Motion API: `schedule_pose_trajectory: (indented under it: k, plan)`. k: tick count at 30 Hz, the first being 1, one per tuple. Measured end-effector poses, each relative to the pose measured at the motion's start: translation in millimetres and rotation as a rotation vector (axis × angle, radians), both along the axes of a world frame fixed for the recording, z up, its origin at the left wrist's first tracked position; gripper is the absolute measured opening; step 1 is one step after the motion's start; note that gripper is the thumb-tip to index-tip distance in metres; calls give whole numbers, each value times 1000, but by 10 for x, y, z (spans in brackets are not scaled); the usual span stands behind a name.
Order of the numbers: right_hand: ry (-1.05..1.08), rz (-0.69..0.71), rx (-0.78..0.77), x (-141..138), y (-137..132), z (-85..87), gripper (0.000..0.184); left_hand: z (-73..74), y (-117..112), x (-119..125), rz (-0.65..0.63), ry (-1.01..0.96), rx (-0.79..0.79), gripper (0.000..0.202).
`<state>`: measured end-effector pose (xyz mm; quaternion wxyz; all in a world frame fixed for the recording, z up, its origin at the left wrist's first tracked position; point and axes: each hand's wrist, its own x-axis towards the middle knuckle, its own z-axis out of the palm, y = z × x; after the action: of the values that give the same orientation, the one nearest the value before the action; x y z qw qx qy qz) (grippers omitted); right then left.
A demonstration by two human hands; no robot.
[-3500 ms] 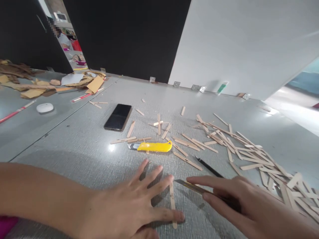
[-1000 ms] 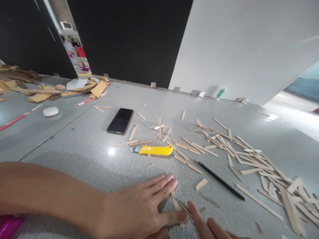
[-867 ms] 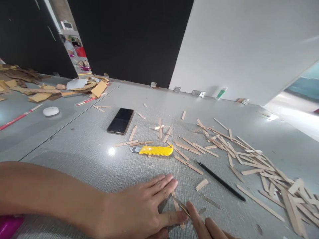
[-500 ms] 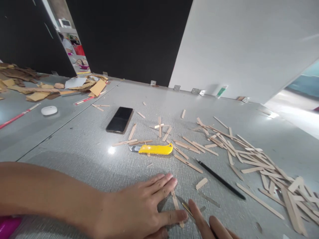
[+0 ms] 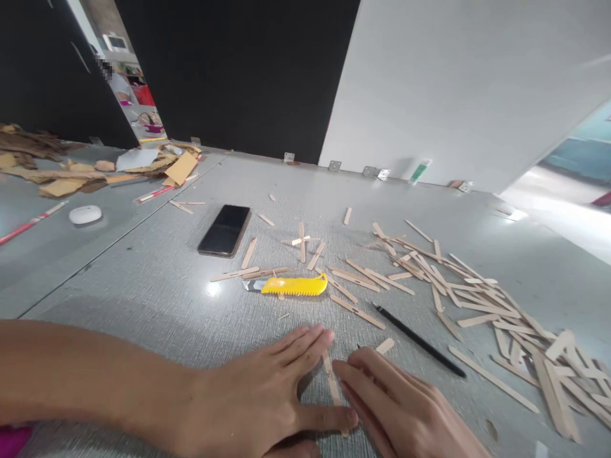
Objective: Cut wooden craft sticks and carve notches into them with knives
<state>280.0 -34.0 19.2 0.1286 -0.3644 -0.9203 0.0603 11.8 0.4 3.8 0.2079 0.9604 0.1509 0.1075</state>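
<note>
1. Head view: on the grey desk [image 5: 157, 273], the left hand [image 5: 258, 394] lies flat with fingers extended, grasping nothing, its index fingertip at the far end of a wooden stick [image 5: 332, 381] and its thumb across the near end.
2. The right hand [image 5: 401, 401] is bunched just beside that stick; whether it grips anything cannot be told.
3. Toward the desk's far edge lie a yellow cutter [image 5: 296, 285], then a phone [image 5: 225, 230].

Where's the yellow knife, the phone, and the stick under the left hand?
Yellow knife [image 5: 294, 285]: head view, on its handle.
Phone [image 5: 224, 229]: head view, middle of its screen.
Stick [image 5: 333, 383]: head view, its uncovered middle.
</note>
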Motion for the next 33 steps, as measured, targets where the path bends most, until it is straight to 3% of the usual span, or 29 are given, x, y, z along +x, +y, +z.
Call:
schedule_pose_trajectory:
  k: [3,10,16,22,28,30,33]
  plan:
    - [40,29,-16,-121,55,3,33,4,1,-1,-2,1,-10,60]
    - [-58,156,212,-226,92,131,30,75,17,3,-9,38,-98,53]
    - [-59,100,-18,-243,134,111,35,92,9,3,-4,-2,-82,54]
    - [-109,68,77,-193,195,-37,27,56,15,-6,-8,-48,-75,57]
    - [-18,53,-163,-89,222,43,36,19,1,-2,0,-34,-72,55]
    - [-52,77,-140,-86,206,88,35,11,-5,-1,1,-23,-73,55]
    - [-83,152,38,-120,183,129,29,12,-5,0,2,-13,-79,57]
